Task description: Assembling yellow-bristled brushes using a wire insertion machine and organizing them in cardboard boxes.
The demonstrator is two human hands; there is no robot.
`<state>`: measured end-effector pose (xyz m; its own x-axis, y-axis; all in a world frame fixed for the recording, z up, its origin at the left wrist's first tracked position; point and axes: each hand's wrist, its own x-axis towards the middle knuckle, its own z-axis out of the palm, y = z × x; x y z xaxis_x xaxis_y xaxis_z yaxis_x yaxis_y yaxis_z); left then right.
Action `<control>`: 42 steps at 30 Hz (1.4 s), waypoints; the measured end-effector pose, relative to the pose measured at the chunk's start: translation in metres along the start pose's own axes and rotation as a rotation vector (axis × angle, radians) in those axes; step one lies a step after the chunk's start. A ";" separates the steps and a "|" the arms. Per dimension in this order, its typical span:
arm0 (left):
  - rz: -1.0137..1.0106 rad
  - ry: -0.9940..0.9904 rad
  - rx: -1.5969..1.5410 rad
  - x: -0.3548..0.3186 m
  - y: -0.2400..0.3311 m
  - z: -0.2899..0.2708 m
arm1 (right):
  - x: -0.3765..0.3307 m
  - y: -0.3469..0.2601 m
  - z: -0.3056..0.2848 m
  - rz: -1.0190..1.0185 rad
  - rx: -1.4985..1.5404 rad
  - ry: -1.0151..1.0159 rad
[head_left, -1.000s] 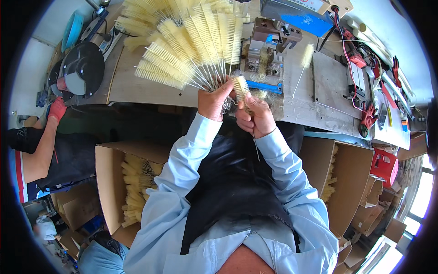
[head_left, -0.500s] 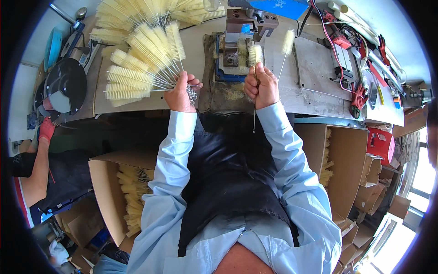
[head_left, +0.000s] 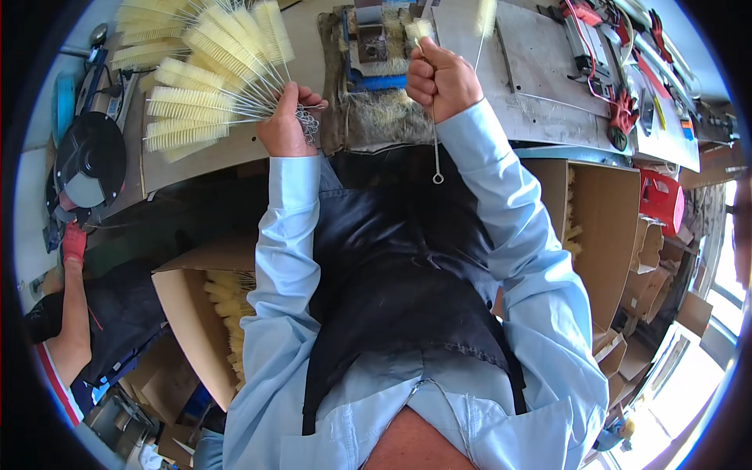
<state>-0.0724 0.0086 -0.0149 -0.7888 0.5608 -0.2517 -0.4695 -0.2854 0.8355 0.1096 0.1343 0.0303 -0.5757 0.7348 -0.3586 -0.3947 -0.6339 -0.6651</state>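
Observation:
My left hand [head_left: 290, 121] is closed around the looped wire ends of a fanned bundle of bottle brushes [head_left: 200, 88], whose cream bristle heads spread left over the bench. To the right, my right hand [head_left: 444, 77] is in a fist around a single bottle brush [head_left: 419, 29]. Its bristle head shows above the fist, and its wire handle hangs below, ending in a small ring [head_left: 438, 178]. Beside that fist is another brush [head_left: 485, 19]; its lower wire end passes behind or against my hand, I cannot tell which. A metal fixture with a blue base [head_left: 381, 81] stands just beyond.
Cardboard boxes of brushes stand below the bench, at left [head_left: 184, 337] and right [head_left: 599, 235]. A black round machine [head_left: 90, 160] is at far left, near a co-worker's red-gloved hand [head_left: 74, 241]. Pliers [head_left: 623, 117] and a red stool [head_left: 660, 202] are at right.
The bench and both hands sit higher in the picture, shifted slightly left. The ring end of the right hand's brush now shows. Both hands keep their holds.

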 end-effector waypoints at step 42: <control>-0.097 -0.092 -0.070 0.008 -0.005 -0.018 | -0.011 0.004 0.002 -0.418 -0.715 0.189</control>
<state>-0.0838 0.0008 -0.0302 -0.7002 0.6564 -0.2810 -0.5706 -0.2778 0.7728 0.1130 0.1233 0.0334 -0.3287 0.9430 -0.0524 0.0357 -0.0430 -0.9984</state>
